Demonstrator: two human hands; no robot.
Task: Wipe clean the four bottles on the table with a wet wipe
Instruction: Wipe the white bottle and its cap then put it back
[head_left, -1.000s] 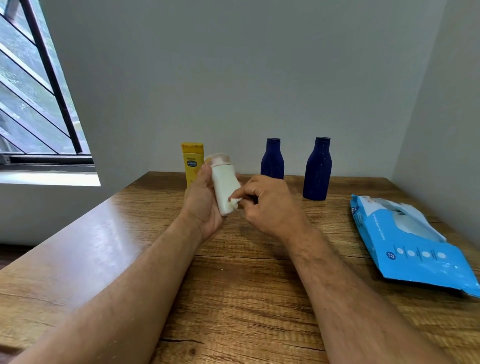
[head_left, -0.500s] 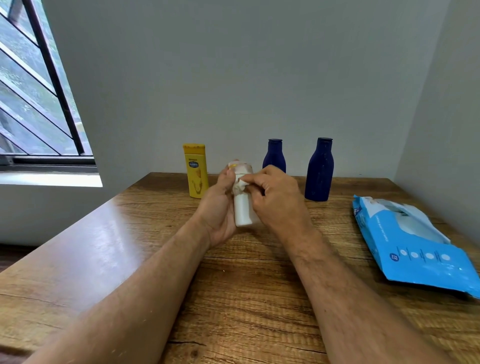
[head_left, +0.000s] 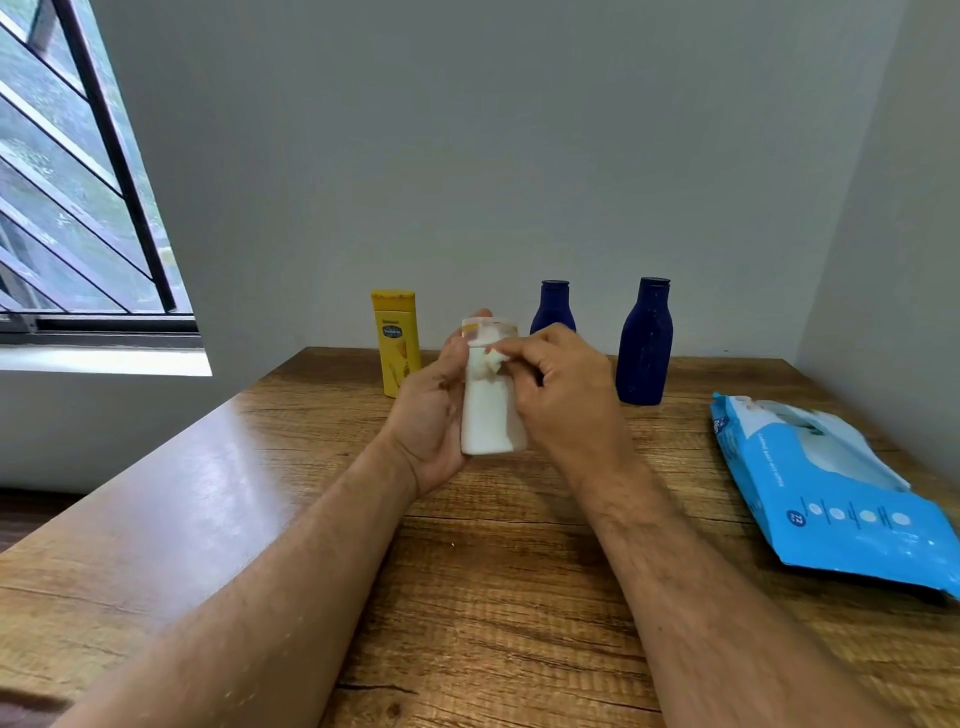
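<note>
You are in the wiping step, on the white bottle (head_left: 488, 410), which is lifted off the wooden table (head_left: 519, 597) and stands roughly upright in front of you, between the yellow bottle (head_left: 396, 340) and the shorter blue bottle (head_left: 554, 309) as the head view shows them. Your left hand (head_left: 434, 415) grasps the white bottle from its left side, thumb up near the cap and fingers curled behind the body. Your right hand (head_left: 563, 395) pinches a small wad of wet wipe (head_left: 491, 358) at its fingertips and presses it to the bottle's shoulder, just under the clear cap. The lower body of the bottle is exposed; whether it is already clean cannot be told from this view. The yellow bottle, the shorter blue bottle and the taller blue bottle (head_left: 645, 343) stand upright in a row near the back edge of the table, apart from your hands. The blue wipes packet (head_left: 831, 499) lies flat at your right, its flap open. By my judgement the task is in an early or middle stage: one bottle in hand, three standing. The next move calls for carrying the wipe round the neck and down the sides while your left hand turns the bottle, so the hidden face comes round. Mind the left grip as you turn it; a damp, smooth bottle may slip. Then set it down upright and take another.
</note>
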